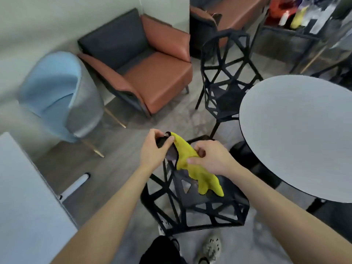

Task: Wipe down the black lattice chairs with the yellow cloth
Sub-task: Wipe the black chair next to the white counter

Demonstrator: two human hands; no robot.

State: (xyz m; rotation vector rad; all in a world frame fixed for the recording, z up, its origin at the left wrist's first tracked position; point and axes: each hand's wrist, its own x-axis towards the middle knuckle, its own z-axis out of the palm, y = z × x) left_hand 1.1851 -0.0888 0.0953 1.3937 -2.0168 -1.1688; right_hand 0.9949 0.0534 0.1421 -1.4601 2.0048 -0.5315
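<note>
A black lattice chair stands right below me, its seat towards my feet. The yellow cloth hangs stretched above it. My left hand pinches the cloth's upper corner, together with something dark, at the chair's top edge. My right hand grips the cloth's middle, and its loose end drapes onto the seat. A second black lattice chair stands farther off, tucked beside the round table.
A round grey table fills the right side. An orange and dark armchair and a light blue tub chair stand at the left. A white tabletop edges the lower left. A cluttered cart is far right.
</note>
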